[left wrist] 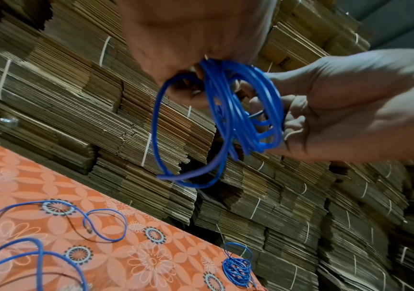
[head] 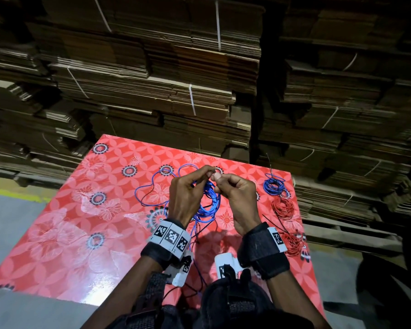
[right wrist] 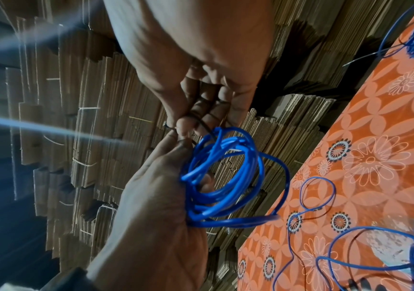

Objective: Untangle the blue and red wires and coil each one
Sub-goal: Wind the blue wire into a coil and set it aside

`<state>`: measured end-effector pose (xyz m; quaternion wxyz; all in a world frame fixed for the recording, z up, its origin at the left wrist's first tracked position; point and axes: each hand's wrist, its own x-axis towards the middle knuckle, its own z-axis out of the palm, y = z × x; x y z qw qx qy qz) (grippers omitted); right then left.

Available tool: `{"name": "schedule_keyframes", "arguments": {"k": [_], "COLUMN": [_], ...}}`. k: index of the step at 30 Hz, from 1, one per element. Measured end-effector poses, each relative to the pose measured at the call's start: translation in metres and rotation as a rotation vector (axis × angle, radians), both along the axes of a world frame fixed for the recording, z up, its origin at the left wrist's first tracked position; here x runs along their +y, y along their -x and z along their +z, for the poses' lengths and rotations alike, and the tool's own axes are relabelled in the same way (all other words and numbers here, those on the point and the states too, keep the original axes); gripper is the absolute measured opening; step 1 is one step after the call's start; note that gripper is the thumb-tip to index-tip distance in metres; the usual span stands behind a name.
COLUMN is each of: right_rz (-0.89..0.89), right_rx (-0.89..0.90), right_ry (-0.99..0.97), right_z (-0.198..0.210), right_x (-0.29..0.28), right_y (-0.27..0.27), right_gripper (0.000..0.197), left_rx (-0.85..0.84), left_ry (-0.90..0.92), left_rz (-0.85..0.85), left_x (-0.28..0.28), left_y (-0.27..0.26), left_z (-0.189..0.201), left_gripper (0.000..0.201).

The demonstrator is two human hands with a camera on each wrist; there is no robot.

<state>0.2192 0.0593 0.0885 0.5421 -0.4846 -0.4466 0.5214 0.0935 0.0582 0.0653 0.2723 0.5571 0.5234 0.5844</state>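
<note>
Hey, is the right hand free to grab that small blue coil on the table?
Probably not yet: the right hand and left hand both hold the blue coil being wound. Nothing blocks the small blue coil.

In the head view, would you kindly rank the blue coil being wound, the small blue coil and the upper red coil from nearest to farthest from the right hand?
1. The blue coil being wound, held up between the right hand and the left hand.
2. The small blue coil, lying on the table's right side.
3. The upper red coil, just beyond it toward the right edge; these two run close.
</note>
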Motion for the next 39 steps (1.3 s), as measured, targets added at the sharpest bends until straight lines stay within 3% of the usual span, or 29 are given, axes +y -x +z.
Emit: {"name": "schedule_keyframes", "arguments": {"k": [12,19,39], "right_rz": [0.033,0.036,0.052], "right_rx": [0.004,0.013,0.038], "right_ry": [-0.012,-0.013,-0.019], "right_z": [0.0088,0.0093,0.0071], "right_x": [-0.0038,-0.0039,-0.004], "right_y": [0.0036,0.0041,0.0073], "right_gripper": [0.009,0.018,0.012], "left_rx": [0.001,0.062,0.103], "left_ry": [-0.001,-0.026,-0.064], "left_rz": [0.009,0.023,0.062], "left_x": [-0.0014,-0.0022,-0.0011], "left_y": [0.0015,0.0023,0.0049], "left_z": [0.001,0.0013,0.0004], "left_gripper": [0.021,0.028,0.031]}}
